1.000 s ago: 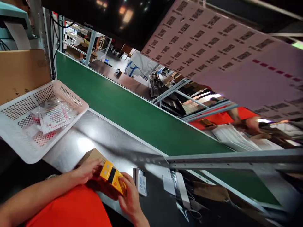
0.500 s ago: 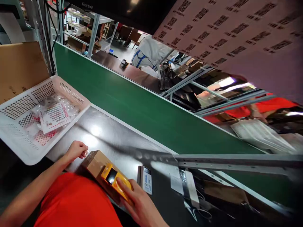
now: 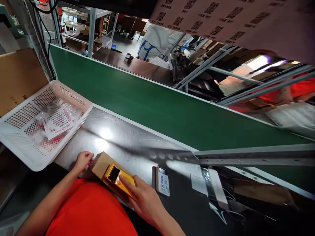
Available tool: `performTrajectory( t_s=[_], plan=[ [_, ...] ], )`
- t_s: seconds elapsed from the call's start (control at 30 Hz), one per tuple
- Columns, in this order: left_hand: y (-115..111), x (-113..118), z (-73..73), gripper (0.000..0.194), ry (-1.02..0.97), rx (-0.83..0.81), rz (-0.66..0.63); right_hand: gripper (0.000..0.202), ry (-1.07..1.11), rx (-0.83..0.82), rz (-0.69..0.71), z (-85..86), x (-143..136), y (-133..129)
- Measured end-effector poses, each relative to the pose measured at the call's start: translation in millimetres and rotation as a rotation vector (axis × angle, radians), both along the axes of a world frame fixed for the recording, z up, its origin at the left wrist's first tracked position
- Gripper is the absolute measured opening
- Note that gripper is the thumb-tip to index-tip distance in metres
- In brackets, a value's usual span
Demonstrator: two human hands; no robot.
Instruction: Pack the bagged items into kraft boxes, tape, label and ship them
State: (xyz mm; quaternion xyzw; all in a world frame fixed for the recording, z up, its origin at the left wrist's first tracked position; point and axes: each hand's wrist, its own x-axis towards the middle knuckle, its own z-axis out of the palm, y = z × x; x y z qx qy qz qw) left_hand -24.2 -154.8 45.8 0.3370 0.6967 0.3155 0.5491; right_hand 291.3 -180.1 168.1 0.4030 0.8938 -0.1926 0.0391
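Observation:
My right hand (image 3: pixel 145 196) is wrapped around a yellow tape dispenser (image 3: pixel 120 182) with a dark square opening. The dispenser lies against the top of a brown cardboard box (image 3: pixel 104 160), which is tilted close to my body. At the box's far left end, my left hand (image 3: pixel 84 160) has its fingers curled together, right beside the edge. Whatever those fingers pinch, if anything, is too small to make out. To the right of my right hand, a small grey-white device with a dark screen and a label (image 3: pixel 162 181) lies on the bench.
A white perforated basket (image 3: pixel 39 160) with clear bags and a printed sheet stands left. Behind the metal bench (image 3: pixel 118 131) runs a green conveyor belt (image 3: pixel 147 106). A metal rail (image 3: pixel 246 155) crosses at right, above cables and packing material. A printed code sheet (image 3: pixel 221 19) hangs overhead.
The view has shifted slightly. My left hand remains by the box end, and my right hand keeps the tape dispenser on the box, both little moved relative to it.

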Motion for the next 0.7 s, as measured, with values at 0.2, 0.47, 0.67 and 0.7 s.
performTrajectory(
  t_s=[0.2,0.47,0.67,0.7],
  plan=[
    [-7,13,-3.4,0.032,0.279,0.018,-0.163,0.075,0.023,0.095,-0.02,-17.8,2,-2],
    [22,48,41.8,0.047,0.475,0.005,-0.317,0.074,0.023,0.093,-0.07,-22.4,-2,-4],
    [19,66,67.5,0.067,0.691,-0.081,-0.451,0.06,-0.104,-0.023,-0.091,11.3,4,-11],
    [20,64,69.6,0.069,0.702,-0.085,-0.465,0.061,-0.104,-0.03,-0.1,15.5,17,-17]
  ],
)
